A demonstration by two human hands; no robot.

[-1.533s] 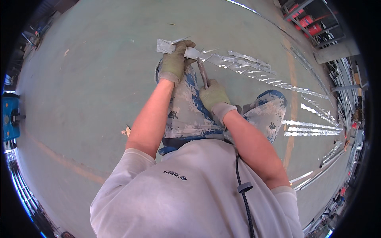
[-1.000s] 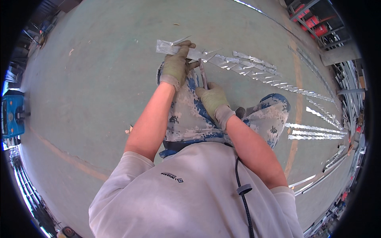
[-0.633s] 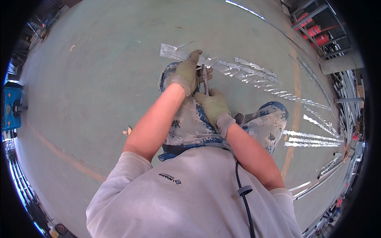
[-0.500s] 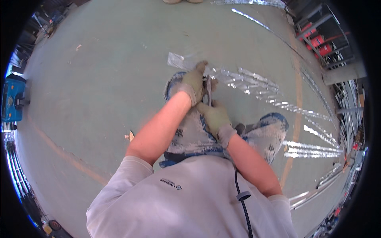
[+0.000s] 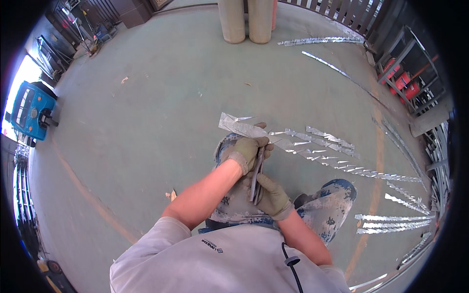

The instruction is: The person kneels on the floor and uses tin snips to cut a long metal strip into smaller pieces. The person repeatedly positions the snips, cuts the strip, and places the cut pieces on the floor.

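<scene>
Green-gloved, your left hand (image 5: 250,150) has curled in against the pliers-like tool (image 5: 257,178) at the spiked metal strip (image 5: 289,146), its grip unclear; your right hand (image 5: 273,198) wraps the handles (image 5: 253,193), so both now meet there. Bright and barbed, the strip slants past your left knee (image 5: 223,145) toward the floor's (image 5: 146,122) right edge.

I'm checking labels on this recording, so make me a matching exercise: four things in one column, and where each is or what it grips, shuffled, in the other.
1. Left hand
2. Right hand
3. Blue vehicle
4. Red cylinders

A. Upper right of the view
B. Gripping the pliers-like tool
C. Far left of the view
D. Gripping the spiked metal strip

Pairs: 1-D, 2-B, 3-C, 4-A
</scene>
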